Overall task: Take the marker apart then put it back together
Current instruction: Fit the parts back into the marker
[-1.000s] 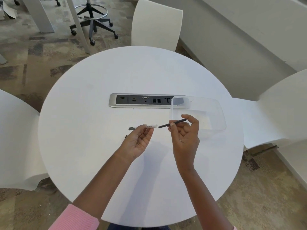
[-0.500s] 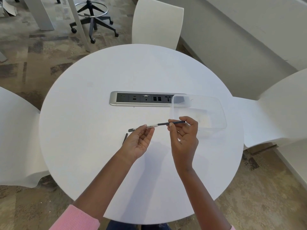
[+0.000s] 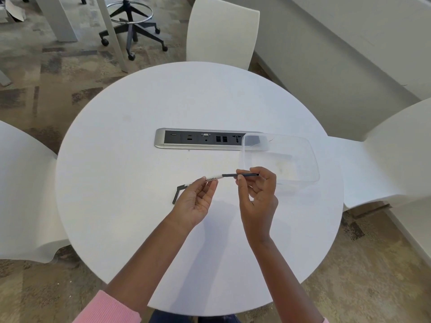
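Note:
My left hand (image 3: pixel 197 201) pinches the white marker barrel (image 3: pixel 212 178), which has black lettering and a dark tip end at its left. My right hand (image 3: pixel 256 190) holds the thin black ink rod (image 3: pixel 242 175) between thumb and fingers. The rod's left end sits inside the open right end of the barrel, and most of the rod still shows. A small black marker part (image 3: pixel 175 197), likely the cap, lies on the white round table (image 3: pixel 140 159) just left of my left hand.
A clear plastic container (image 3: pixel 300 145) stands right behind my right hand, overlapping a silver power and data socket strip (image 3: pixel 200 138). White chairs surround the table on the far, left and right sides. A stool base stands on the carpet beyond.
The black rod was apart from the barrel a second ago. My right hand moved it left and its end has gone into the barrel. The view has shifted slightly.

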Motion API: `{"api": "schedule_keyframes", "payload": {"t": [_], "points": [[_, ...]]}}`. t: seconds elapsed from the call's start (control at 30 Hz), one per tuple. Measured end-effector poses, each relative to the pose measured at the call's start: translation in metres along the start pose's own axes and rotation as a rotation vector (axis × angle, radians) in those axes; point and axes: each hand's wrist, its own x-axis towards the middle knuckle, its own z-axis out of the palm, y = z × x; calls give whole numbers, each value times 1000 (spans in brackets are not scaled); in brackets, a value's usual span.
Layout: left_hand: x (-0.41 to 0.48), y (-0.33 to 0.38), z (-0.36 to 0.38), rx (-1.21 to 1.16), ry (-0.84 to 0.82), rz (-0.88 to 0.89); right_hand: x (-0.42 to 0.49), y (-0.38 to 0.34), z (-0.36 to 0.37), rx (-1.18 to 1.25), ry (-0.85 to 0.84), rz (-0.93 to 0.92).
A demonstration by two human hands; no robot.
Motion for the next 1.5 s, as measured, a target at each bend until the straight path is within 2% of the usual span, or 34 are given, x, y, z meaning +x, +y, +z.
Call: {"api": "schedule_keyframes", "payload": {"t": [0.2,0.6,0.8,0.9,1.07,1.13,1.17,1.27,1.33,1.5], "points": [[-3,-2,1,-27,-16,-4,-2,2,0,-46,-69,-47],[-7,-9,5,9,-79,-17,1,10,9,-18,16,77],[-6,-11,2,-8,-72,-35,-5,19,10,-156,-26,75],[-5,-11,1,-2,-78,-27,-9,20,10,-297,-75,-29],[-5,-7,0,-24,-71,-7,-11,24,5,-598,-207,-325],[-4,-3,-1,-37,-59,13,-10,28,2,-657,-237,-372],[-3,0,-2,-41,-55,23,-11,29,2,-637,-241,-343],[-2,12,-3,-61,-59,52,-13,29,8,-435,-193,-106],[0,24,-4,-84,-57,81,-14,34,13,-409,-205,-40],[2,55,-10,-127,-35,121,-20,54,36,-525,-614,44]]}}
